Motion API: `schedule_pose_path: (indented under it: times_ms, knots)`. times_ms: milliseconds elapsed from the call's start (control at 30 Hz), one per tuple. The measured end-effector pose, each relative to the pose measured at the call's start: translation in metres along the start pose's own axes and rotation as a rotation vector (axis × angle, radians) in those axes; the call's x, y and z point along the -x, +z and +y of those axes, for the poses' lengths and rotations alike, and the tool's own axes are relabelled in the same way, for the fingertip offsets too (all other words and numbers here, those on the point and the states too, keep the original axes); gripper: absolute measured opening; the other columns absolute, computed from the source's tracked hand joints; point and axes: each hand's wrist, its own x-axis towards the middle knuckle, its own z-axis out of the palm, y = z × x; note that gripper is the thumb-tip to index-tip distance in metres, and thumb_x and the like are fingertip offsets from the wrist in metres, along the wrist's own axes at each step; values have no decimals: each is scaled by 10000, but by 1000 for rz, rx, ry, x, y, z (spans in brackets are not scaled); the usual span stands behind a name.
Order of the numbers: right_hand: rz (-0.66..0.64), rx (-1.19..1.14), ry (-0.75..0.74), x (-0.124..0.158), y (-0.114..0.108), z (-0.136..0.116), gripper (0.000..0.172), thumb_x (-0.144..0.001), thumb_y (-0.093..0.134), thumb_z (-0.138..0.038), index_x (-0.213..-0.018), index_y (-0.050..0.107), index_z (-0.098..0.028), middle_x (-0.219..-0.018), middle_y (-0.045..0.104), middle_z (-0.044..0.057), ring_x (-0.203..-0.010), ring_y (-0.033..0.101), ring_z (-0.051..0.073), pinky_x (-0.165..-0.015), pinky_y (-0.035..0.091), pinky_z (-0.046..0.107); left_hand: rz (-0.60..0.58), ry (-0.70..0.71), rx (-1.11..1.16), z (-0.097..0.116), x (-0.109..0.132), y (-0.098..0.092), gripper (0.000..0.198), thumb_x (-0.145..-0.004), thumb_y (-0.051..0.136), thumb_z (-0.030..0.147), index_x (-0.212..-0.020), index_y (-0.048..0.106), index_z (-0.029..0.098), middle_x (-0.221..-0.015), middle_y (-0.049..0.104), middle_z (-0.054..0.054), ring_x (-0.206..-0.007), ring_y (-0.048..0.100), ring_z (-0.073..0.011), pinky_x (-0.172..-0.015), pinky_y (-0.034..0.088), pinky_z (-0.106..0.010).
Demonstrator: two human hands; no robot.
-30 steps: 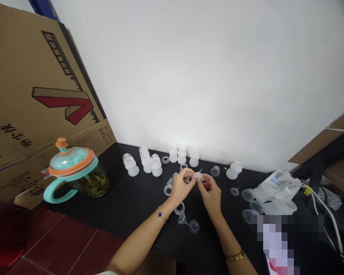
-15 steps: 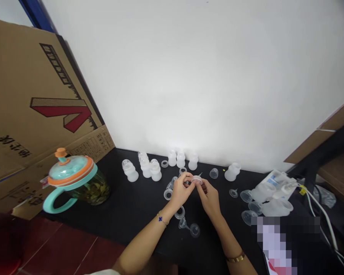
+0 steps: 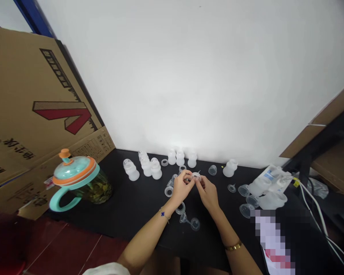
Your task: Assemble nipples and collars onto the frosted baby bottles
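Between my hands, over the middle of the black table [image 3: 126, 210], is a small whitish ring [image 3: 196, 176]. The fingertips of my left hand [image 3: 182, 187] pinch its left side, and those of my right hand [image 3: 208, 193] grip its right side. Near my left hand lie a clear ring [image 3: 169, 191] and another ring [image 3: 180, 207], partly hidden by the wrist. Clear nipple-shaped pieces [image 3: 195, 224] rest below the hands. Behind them stand white bottles [image 3: 192, 159], and a clear cap [image 3: 212, 170] is beyond my right hand.
A large teal-lidded jug [image 3: 97, 187] stands at the left by a cardboard box [image 3: 14, 91]. Capped bottles [image 3: 131, 170] are at the back left. On the right are a lone bottle [image 3: 230, 168], clear cups [image 3: 247, 210], piled bottles [image 3: 272, 200] and white cables [image 3: 315, 206].
The view has shifted slightly, so objects on the right appear a little further left and higher. Both hands keep hold of the ring, which looks slightly more tilted.
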Motion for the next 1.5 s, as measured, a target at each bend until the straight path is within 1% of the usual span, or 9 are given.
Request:
schedule_pose_path:
  times_ms: [200, 467, 833, 1000, 1133, 1233, 1500]
  knots:
    - [6, 30, -13, 0, 0, -1, 348, -990, 443, -484, -995, 679, -228, -813, 723, 37, -712, 657, 204, -635, 447, 272, 5, -3, -2, -1, 0, 0, 131, -834, 656, 294, -919, 613, 205, -779, 741, -12, -707, 703, -154, -612, 511, -227]
    - [3, 23, -14, 0, 1, 0, 335, -984, 439, -488, -943, 652, -233, -775, 706, 35, -679, 653, 207, -608, 430, 268, 12, 15, -34, -4, -1, -1, 116, -831, 652, 282, -914, 615, 210, -744, 741, 2, -654, 687, -144, -617, 508, -229]
    - [10, 32, -13, 0, 1, -1, 322, -979, 454, -476, -894, 647, -233, -740, 697, 28, -654, 635, 197, -591, 417, 261, 12, 11, -54, -4, -1, -2, 100, -823, 648, 266, -899, 615, 209, -692, 710, 20, -639, 667, -141, -615, 489, -228]
    - [16, 34, -18, 0, 2, 0, 312, -968, 464, -475, -874, 639, -234, -744, 703, 32, -655, 641, 197, -589, 423, 259, 11, 7, -71, -4, -1, -2, 115, -811, 654, 283, -892, 617, 211, -649, 676, 37, -580, 616, -127, -611, 481, -232]
    - [23, 47, -21, 0, 2, 1, 290, -960, 477, -463, -841, 617, -238, -719, 684, 21, -634, 623, 189, -590, 411, 257, 8, 2, -71, -4, -1, -2, 106, -805, 651, 280, -879, 615, 212, -618, 655, 45, -536, 573, -114, -578, 447, -221]
    - [30, 58, -26, 0, 2, 1, 296, -956, 479, -469, -820, 607, -240, -696, 670, 14, -619, 611, 186, -595, 404, 259, 8, -7, -74, -3, -1, -2, 103, -799, 655, 272, -871, 614, 211, -628, 664, 44, -527, 561, -108, -563, 431, -212]
    - [36, 63, -18, 0, 2, 1, 302, -952, 486, -475, -836, 625, -233, -697, 670, 15, -613, 597, 180, -587, 399, 257, -1, -20, -69, 2, 0, -3, 99, -800, 645, 269, -874, 611, 212, -660, 691, 35, -538, 573, -110, -556, 410, -210]
